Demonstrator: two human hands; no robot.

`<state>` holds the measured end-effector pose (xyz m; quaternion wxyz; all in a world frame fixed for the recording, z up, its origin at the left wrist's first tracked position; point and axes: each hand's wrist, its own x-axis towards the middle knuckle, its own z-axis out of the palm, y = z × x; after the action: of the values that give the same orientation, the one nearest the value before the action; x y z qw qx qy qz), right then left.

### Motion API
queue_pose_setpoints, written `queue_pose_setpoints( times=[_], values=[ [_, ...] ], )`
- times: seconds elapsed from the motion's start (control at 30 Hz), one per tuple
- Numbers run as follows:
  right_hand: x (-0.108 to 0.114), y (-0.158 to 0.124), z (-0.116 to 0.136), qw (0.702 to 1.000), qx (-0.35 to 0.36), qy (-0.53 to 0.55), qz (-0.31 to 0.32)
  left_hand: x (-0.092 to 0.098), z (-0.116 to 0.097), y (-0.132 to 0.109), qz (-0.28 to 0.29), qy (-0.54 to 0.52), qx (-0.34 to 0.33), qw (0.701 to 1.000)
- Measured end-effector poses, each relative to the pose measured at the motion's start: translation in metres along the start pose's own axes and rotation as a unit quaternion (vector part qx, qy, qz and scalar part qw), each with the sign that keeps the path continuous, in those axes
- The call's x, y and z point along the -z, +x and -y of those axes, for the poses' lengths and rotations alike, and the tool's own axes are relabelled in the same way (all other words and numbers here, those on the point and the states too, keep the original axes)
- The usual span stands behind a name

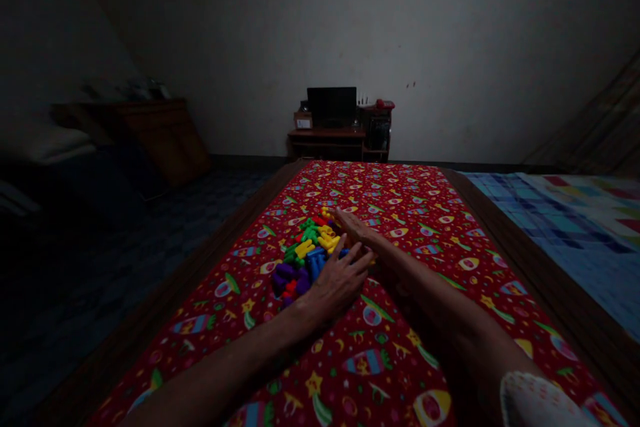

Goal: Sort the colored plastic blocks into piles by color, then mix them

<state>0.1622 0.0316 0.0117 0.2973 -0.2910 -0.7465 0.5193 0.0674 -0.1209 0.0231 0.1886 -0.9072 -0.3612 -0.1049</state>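
A heap of small plastic toy pieces [303, 250] in green, yellow, blue, purple and red lies on a red cloth [400, 293] printed with rockets and stars. My left hand [343, 273] rests at the near right side of the heap, fingers spread, beside the blue pieces [315, 263]. Just beyond it, my right hand [353, 227] is stretched out along the far right edge of the heap, by the yellow pieces [327, 240]. My left fingers partly cover some pieces between the two hands. Neither hand visibly grips a piece.
Past the far end of the cloth stands a low desk [327, 135] with a dark monitor [332, 105]. To the right is a blue checked sheet [525, 220]. A wooden cabinet [167, 140] stands at the left on the patterned floor [225, 190]. The room is dim.
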Motion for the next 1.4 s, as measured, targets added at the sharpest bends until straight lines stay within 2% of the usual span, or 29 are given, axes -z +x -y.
queue_pose_setpoints(
  times=[0.1,0.2,0.3,0.4,0.47,0.53,0.6,0.73,0.87,0.97,1.1,1.2,1.23,1.33,1.4],
  values=[
    [-0.005,-0.010,0.009,0.999,0.002,0.031,0.034,0.008,0.032,-0.015,0.010,-0.006,0.061,0.998],
    [0.004,-0.030,0.018,0.997,0.011,0.060,0.045,0.019,0.064,-0.039,0.018,-0.056,0.104,0.993],
    [0.017,-0.063,0.021,0.999,0.024,-0.023,0.018,0.024,0.086,-0.071,0.020,-0.123,0.144,0.982],
    [0.022,-0.102,0.013,0.988,0.022,-0.151,0.039,0.020,0.091,-0.111,0.019,-0.156,0.207,0.966],
    [0.017,-0.121,0.006,0.975,0.023,-0.216,0.055,0.013,0.084,-0.134,0.026,-0.178,0.243,0.953],
    [0.005,-0.128,0.001,0.965,0.034,-0.253,0.056,0.005,0.072,-0.145,0.030,-0.208,0.265,0.941],
    [-0.012,-0.122,-0.001,0.962,0.051,-0.265,0.035,-0.002,0.061,-0.144,0.015,-0.224,0.282,0.933],
    [-0.047,-0.090,-0.001,0.959,0.056,-0.273,-0.053,-0.014,0.051,-0.119,-0.063,-0.212,0.287,0.932],
    [-0.070,-0.066,0.002,0.961,0.105,-0.243,-0.078,-0.027,0.065,-0.099,-0.148,-0.225,0.282,0.921],
    [-0.072,-0.058,0.012,0.965,0.134,-0.215,-0.068,-0.033,0.084,-0.089,-0.177,-0.231,0.286,0.913],
    [-0.044,-0.059,0.017,0.965,0.160,-0.190,-0.082,-0.030,0.107,-0.077,-0.172,-0.243,0.301,0.906],
    [-0.006,-0.068,-0.001,0.946,0.109,-0.274,-0.134,-0.025,0.118,-0.071,-0.165,-0.253,0.318,0.899],
    [0.008,-0.073,-0.010,0.933,0.077,-0.326,-0.134,-0.025,0.120,-0.071,-0.166,-0.253,0.319,0.898],
    [0.049,-0.088,-0.036,0.874,-0.010,-0.481,-0.064,-0.027,0.123,-0.073,-0.176,-0.242,0.309,0.903],
    [0.078,-0.102,-0.049,0.835,-0.062,-0.545,-0.041,-0.030,0.124,-0.077,-0.179,-0.227,0.306,0.907]
  ],
)
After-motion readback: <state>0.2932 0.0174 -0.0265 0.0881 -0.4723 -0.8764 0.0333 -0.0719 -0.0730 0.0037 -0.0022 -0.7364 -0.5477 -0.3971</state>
